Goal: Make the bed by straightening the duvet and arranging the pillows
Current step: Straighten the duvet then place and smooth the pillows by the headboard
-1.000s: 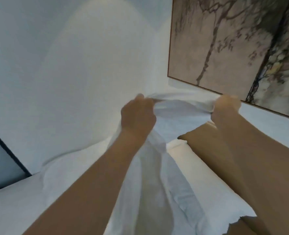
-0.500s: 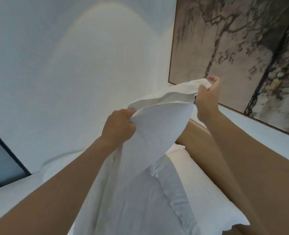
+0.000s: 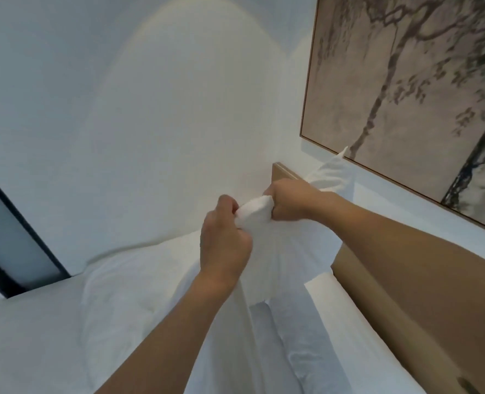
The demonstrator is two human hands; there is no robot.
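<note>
A white pillow [image 3: 278,257] hangs upright in the middle of the view, held by its top edge. My left hand [image 3: 224,240] is closed on the bunched fabric at the left of that edge. My right hand [image 3: 286,201] grips the same edge just to the right, and the two hands are close together. A loose corner of the pillowcase [image 3: 332,172] sticks up behind my right wrist. Another white pillow [image 3: 130,288] lies on the bed at the left, against the wall. A third pillow [image 3: 346,322] lies at the lower right by the headboard.
A tan wooden headboard [image 3: 400,305] runs along the right, under my right forearm. A framed tree painting [image 3: 406,86] hangs on the white wall above it. A dark window frame [image 3: 16,234] stands at the far left. White bedding [image 3: 27,342] covers the lower left.
My hands have come together and lower, bunching the pillow's top edge between them. Half a second ago they held that edge spread wide and raised.
</note>
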